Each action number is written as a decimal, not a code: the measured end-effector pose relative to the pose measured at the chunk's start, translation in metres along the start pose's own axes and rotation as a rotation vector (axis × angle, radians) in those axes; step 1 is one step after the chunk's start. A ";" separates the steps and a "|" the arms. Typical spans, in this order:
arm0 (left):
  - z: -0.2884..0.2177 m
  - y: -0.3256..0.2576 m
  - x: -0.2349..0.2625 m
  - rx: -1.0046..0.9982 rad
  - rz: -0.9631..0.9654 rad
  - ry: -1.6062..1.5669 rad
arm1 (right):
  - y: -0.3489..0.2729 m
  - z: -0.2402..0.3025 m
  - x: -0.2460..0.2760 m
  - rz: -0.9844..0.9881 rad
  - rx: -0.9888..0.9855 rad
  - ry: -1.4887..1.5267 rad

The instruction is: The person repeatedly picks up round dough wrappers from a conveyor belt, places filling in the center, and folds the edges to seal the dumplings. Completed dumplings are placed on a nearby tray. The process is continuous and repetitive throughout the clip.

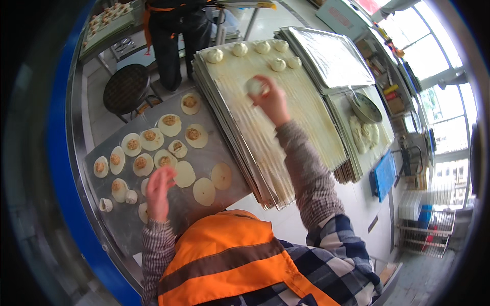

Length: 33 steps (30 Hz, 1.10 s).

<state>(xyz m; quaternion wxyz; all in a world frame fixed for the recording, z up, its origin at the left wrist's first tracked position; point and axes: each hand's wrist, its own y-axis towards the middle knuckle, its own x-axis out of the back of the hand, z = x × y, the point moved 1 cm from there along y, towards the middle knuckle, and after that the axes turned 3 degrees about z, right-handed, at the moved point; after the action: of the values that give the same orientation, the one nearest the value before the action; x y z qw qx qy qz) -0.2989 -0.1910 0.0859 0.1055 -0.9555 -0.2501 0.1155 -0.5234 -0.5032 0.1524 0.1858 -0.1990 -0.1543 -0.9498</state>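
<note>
My right hand [271, 101] is closed round a pale, round stuffed bun [253, 86], slightly blurred, above the lined baking tray [286, 127]. Several similar buns [240, 49] sit along the far end of that tray. Over the steel table [204, 127] on the left, my left hand [160, 189] hovers with loosely bent fingers and nothing visible in them. Near it lie dough rounds topped with brownish filling [141, 163], and a bare dough round [184, 174]. Part of a filled round is hidden beneath that hand.
The tray tops a stack; beside it are another tray stack with a shiny tray [332, 57], a dark pan [365, 108] and a lump of dough [363, 134]. A black stool [126, 89] and a person in dark trousers [173, 46] are beyond the table.
</note>
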 end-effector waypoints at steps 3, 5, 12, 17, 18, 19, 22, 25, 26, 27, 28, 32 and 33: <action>0.032 -0.050 0.077 0.136 -0.445 0.175 | 0.074 -0.058 0.018 -0.022 -0.077 -0.050; 0.054 -0.067 0.117 0.260 -0.599 0.280 | 0.099 -0.092 0.016 -0.021 -0.027 -0.060; 0.130 -0.097 0.175 0.336 -0.707 0.537 | 0.117 -0.129 0.001 0.042 0.027 -0.732; 0.140 -0.059 0.185 0.474 -0.481 0.586 | 0.086 -0.081 0.015 0.027 -0.060 -0.358; 0.136 -0.057 0.183 0.466 -0.514 0.620 | 0.072 -0.069 0.015 0.080 -0.046 -0.306; 0.132 -0.054 0.180 0.480 -0.520 0.642 | 0.057 -0.057 0.015 0.135 -0.049 -0.266; 0.115 -0.046 0.175 0.535 -0.326 0.868 | 0.006 -0.027 -0.006 0.235 0.025 -0.249; 0.112 -0.044 0.156 0.242 -0.259 1.262 | -0.044 0.010 -0.042 0.370 0.064 -0.279; 0.115 -0.043 0.154 0.309 -0.244 1.078 | -0.061 0.021 -0.058 0.432 0.008 -0.236; 0.117 -0.043 0.155 0.327 -0.268 1.061 | -0.079 0.032 -0.074 0.485 -0.068 -0.202; 0.119 -0.044 0.157 0.304 -0.270 1.023 | -0.098 0.043 -0.092 0.518 -0.054 -0.197; 0.120 -0.048 0.179 0.342 -0.226 0.777 | -0.165 0.067 -0.177 0.751 -0.086 -0.056; 0.116 -0.050 0.186 0.406 -0.198 0.695 | -0.180 0.068 -0.201 0.801 -0.089 0.012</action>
<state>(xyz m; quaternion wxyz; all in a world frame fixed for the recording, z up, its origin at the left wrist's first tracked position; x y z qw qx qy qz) -0.1958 -0.0386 -0.0423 0.3808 -0.8687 -0.2622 -0.1777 -0.4045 -0.2605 0.0848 0.5335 -0.2456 -0.0220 -0.8091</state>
